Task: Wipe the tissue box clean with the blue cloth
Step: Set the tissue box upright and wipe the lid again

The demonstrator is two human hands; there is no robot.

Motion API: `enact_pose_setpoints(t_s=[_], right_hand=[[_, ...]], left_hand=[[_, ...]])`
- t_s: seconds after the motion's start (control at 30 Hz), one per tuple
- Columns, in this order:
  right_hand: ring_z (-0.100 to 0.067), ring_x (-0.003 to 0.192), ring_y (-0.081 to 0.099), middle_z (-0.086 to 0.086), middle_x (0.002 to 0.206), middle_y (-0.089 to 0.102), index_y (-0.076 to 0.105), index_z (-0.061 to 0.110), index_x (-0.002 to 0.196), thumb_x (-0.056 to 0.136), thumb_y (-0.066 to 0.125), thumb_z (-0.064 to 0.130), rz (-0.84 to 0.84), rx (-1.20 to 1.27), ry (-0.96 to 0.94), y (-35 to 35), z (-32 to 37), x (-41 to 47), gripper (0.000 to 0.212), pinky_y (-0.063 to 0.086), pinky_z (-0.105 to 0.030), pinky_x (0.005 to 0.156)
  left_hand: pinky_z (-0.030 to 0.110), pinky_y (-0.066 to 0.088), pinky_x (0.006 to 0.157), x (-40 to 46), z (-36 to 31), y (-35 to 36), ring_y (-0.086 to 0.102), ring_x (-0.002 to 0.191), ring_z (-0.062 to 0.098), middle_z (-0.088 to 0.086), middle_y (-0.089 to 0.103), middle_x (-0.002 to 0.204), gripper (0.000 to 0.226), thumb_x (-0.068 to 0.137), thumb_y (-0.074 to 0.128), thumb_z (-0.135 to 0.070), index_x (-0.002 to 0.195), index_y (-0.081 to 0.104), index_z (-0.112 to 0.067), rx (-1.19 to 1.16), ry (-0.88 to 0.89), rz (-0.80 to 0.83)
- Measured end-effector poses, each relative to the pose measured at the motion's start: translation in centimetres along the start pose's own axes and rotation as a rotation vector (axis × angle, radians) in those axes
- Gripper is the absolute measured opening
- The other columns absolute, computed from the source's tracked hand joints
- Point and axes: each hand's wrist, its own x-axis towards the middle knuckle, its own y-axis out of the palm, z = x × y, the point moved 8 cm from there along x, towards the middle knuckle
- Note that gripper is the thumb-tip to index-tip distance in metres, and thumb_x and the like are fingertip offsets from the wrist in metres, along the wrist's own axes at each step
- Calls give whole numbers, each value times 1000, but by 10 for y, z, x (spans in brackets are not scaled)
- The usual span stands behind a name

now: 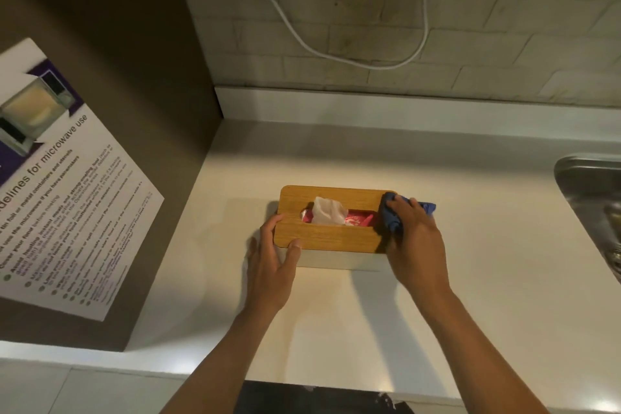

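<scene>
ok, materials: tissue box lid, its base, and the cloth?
Tissue box lid: looks like wood or wood veneer, matte, with visible straight grain. Base: pale and smooth, probably plastic; only its front wall shows. Blue cloth: soft fabric, bunched and creased under the right hand; the weave is too small to tell.

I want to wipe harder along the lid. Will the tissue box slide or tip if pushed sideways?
The tissue box sits low and wide, so it probably won't tip. On the smooth white counter it may well slide, which is likely why the left hand braces its end while the right hand presses the blue cloth.
</scene>
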Motion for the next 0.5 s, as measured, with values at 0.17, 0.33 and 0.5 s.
enact_pose_setpoints(t_s=[0.17,0.33,0.5], right_hand=[[-25,91,57,-2,103,60,63,20,108,80,62,2,171,-71,-2,30,18,52,33,48,-26,71],[-23,92,59,-3,109,61,62,18,118,86,67,16,347,-16,-78,57,69,62,33,44,-21,72],[-25,92,61,-7,102,66,66,16,105,84,52,-2,489,27,-84,89,114,70,31,49,-26,75]], left_hand=[[60,46,107,-1,-8,-3,53,125,23,-51,39,122,45,90,43,-69,132,27,-64,26,16,36],[55,48,107,0,-10,-8,50,128,17,-56,37,121,49,86,48,-72,126,20,-79,3,19,77],[50,51,107,0,-8,-9,49,134,16,-35,42,134,57,83,54,-74,130,23,-79,-39,-14,123]])
